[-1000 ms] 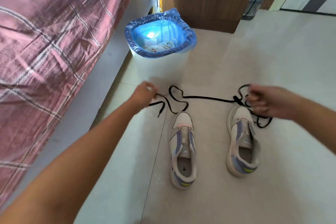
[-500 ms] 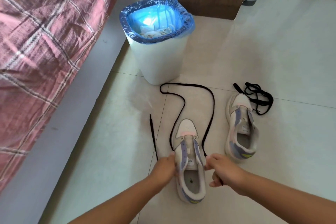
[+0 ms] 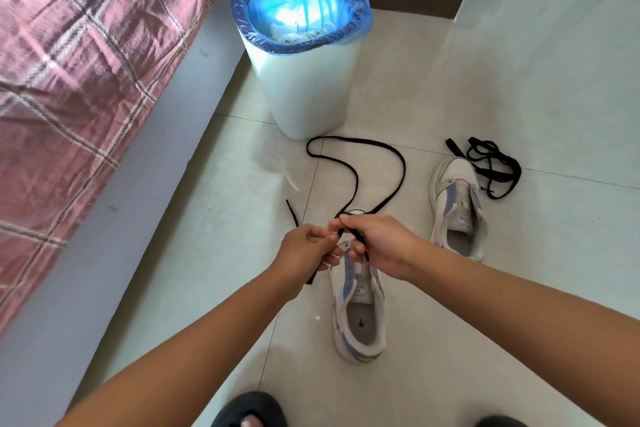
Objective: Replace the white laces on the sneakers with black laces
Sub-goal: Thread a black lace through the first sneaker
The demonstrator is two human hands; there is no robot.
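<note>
- Hands have come together above the toe end of the near sneaker (image 3: 360,308): half a second back they gripped its two sides lower down; now they are raised and nearly touching.
- Right hand (image 3: 377,243) pinches one black lace (image 3: 356,177), fingers curled round a short stretch near its tip, which pokes out below the knuckles.
- Left hand (image 3: 308,246) has fingers curled toward the same spot; a dark lace end hangs beneath it, though whether it truly grips the lace I cannot tell.
- From the hands the lace runs up the floor in a wide loop, its far bend just beside the foot of the white bin (image 3: 304,87), with a loose tail lying to the left.
- Second sneaker (image 3: 457,211) sits to the right, unlaced, the other black lace (image 3: 491,163) bundled at its toe, unmoved.
- My reading: sorting is over and threading of the first eyelets is about to begin; neither shoe carries any lace yet.
</note>
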